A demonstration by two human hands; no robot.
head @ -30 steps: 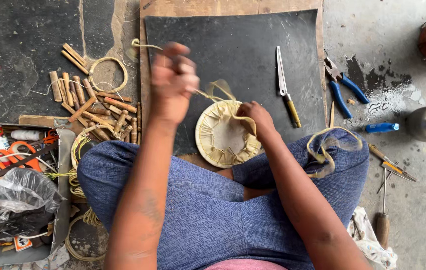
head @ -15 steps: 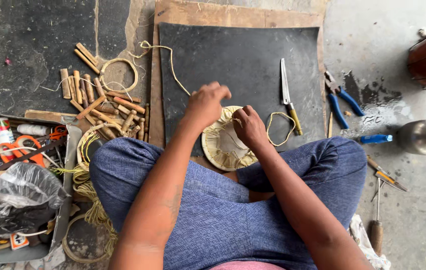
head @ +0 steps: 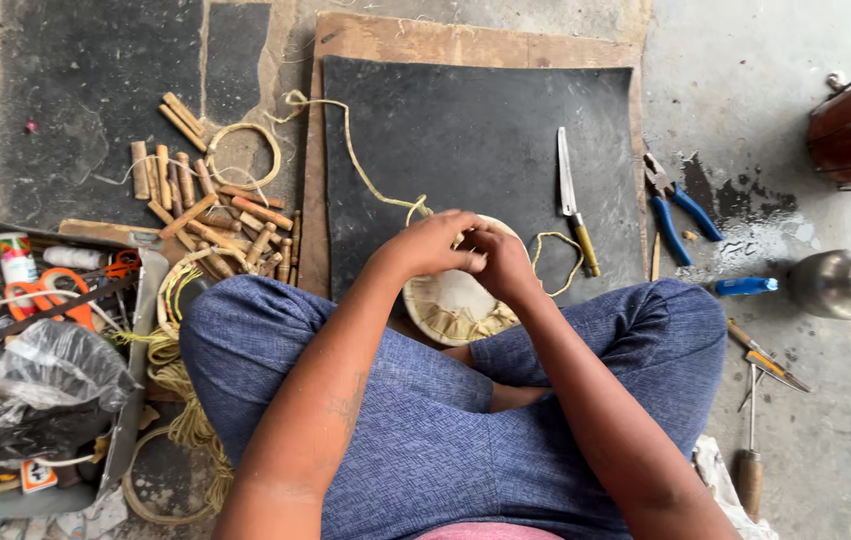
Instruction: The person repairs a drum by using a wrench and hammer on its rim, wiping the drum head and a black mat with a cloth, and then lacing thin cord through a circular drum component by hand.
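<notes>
Item, seen from above on a workshop floor. At far left a grey tray [head: 136, 400] of oddments was kept, orange-handled scissors [head: 46, 295] among them; beside it short wooden pegs [head: 206, 205] were scattered on the dark floor. A pale cord [head: 351, 150] was trailed across a black rubber mat [head: 486, 130] to the centre, where a round pale disc with laced rim [head: 451, 305] was held just above the crossed legs. The left hand [head: 431, 245] and right hand [head: 501, 262] were pressed together over the disc's upper edge, fingers bunched and apparently pinching the cord; the exact grip could not be told. Judged good practice: the cord to be drawn taut and evenly, the disc steadied against the lap. To the right, a knife [head: 574, 200], blue-handled pliers [head: 678, 205] and a steel cup [head: 850, 283] were laid.
</notes>
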